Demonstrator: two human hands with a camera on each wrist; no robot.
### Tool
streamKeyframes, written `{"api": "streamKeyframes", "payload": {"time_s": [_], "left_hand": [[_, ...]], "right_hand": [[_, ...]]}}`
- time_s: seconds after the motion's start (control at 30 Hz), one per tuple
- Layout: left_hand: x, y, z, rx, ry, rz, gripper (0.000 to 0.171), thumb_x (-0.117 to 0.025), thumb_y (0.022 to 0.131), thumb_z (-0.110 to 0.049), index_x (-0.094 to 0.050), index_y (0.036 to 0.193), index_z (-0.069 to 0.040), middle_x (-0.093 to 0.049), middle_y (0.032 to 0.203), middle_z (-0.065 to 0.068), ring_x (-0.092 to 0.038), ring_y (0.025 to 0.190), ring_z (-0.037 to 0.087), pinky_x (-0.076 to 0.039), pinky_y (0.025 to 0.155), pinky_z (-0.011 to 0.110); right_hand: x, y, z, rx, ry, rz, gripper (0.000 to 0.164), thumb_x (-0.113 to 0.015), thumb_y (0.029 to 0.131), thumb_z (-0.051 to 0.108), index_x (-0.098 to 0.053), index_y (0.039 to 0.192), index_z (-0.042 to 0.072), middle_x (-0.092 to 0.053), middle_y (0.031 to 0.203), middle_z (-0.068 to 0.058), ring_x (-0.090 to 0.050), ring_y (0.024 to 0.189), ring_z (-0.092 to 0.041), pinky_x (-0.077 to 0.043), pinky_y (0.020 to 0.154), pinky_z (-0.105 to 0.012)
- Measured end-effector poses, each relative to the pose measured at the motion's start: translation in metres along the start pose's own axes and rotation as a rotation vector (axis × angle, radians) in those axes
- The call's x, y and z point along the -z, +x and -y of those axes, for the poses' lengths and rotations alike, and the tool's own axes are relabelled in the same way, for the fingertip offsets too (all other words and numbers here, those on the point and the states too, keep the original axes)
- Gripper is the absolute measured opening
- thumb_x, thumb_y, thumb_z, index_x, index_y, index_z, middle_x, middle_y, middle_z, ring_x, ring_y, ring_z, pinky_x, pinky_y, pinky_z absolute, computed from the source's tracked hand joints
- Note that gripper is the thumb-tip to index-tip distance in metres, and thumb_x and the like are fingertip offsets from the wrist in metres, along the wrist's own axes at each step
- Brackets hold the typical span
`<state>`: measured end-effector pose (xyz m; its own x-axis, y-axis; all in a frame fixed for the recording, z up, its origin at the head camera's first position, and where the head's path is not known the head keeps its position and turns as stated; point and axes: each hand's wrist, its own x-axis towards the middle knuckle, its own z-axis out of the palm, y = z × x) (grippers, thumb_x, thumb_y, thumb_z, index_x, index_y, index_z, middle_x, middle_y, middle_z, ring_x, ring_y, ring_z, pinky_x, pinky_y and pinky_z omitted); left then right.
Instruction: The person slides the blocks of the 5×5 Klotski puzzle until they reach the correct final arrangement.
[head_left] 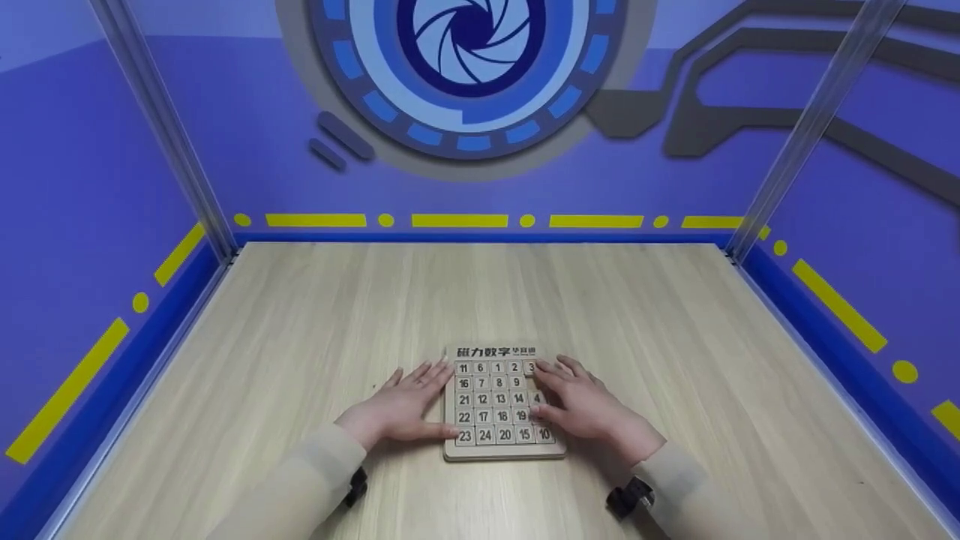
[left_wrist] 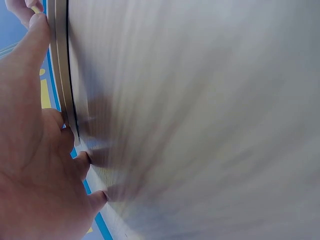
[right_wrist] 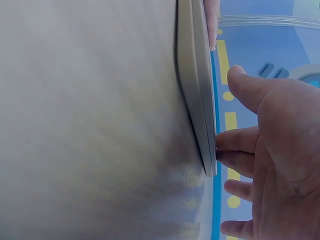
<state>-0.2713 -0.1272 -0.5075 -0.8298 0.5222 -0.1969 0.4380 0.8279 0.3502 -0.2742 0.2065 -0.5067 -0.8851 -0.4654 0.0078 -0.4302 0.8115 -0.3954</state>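
Observation:
A wooden sliding number puzzle (head_left: 504, 451) lies flat on the table, its numbered square tiles facing up and dark characters printed along its top. My left hand (head_left: 403, 403) rests at its left side, fingers spread and fairly straight; the index fingertip touches the upper left edge and the thumb lies by the 23 tile. Over the right column reaches my right hand (head_left: 589, 405), with extended fingertips by the 3 tile. Its thumb covers a tile below the 4. In the right wrist view, two fingertips (right_wrist: 225, 142) touch the board's top and the thumb is raised off it.
The light wooden table (head_left: 337, 300) extends around the puzzle on all sides. Blue panels (head_left: 472, 195) with yellow markings enclose its back and both sides, with metal posts (head_left: 180, 142) at the back corners. A dark strap device (head_left: 630, 496) sits at the right wrist.

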Motion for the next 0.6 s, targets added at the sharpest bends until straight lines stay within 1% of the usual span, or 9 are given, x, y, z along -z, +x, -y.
{"api": "streamKeyframes", "payload": {"time_s": [0.27,0.43,0.6], "left_hand": [[0.0,0.0,0.0,-0.001,-0.019,-0.002,0.11,-0.056,0.088,-0.079,-0.011,0.167,-0.018,-0.01,0.175,0.003,-0.012,0.162,0.033,-0.009,0.129,0.065],[0.001,-0.001,0.0,-0.003,-0.015,-0.001,0.109,-0.056,0.088,-0.078,-0.011,0.167,-0.018,-0.009,0.175,0.003,-0.012,0.162,0.033,-0.009,0.129,0.065],[0.002,-0.002,0.0,-0.001,-0.02,-0.003,0.108,-0.057,0.088,-0.077,-0.011,0.167,-0.018,-0.009,0.175,0.002,-0.012,0.162,0.033,-0.009,0.129,0.065]], "right_hand": [[0.002,-0.009,0.001,0.018,0.021,0.0,0.075,-0.063,0.099,0.051,-0.043,0.157,0.008,-0.038,0.166,-0.01,-0.023,0.157,-0.043,-0.025,0.121,-0.074],[0.003,-0.025,0.004,0.029,0.036,0.012,0.075,-0.065,0.097,0.051,-0.043,0.156,0.009,-0.037,0.167,-0.007,-0.021,0.158,-0.043,-0.023,0.12,-0.075],[0.002,-0.04,0.005,0.063,0.017,0.029,0.076,-0.067,0.095,0.051,-0.045,0.156,0.01,-0.037,0.167,-0.006,-0.023,0.157,-0.043,-0.024,0.12,-0.075]]}}
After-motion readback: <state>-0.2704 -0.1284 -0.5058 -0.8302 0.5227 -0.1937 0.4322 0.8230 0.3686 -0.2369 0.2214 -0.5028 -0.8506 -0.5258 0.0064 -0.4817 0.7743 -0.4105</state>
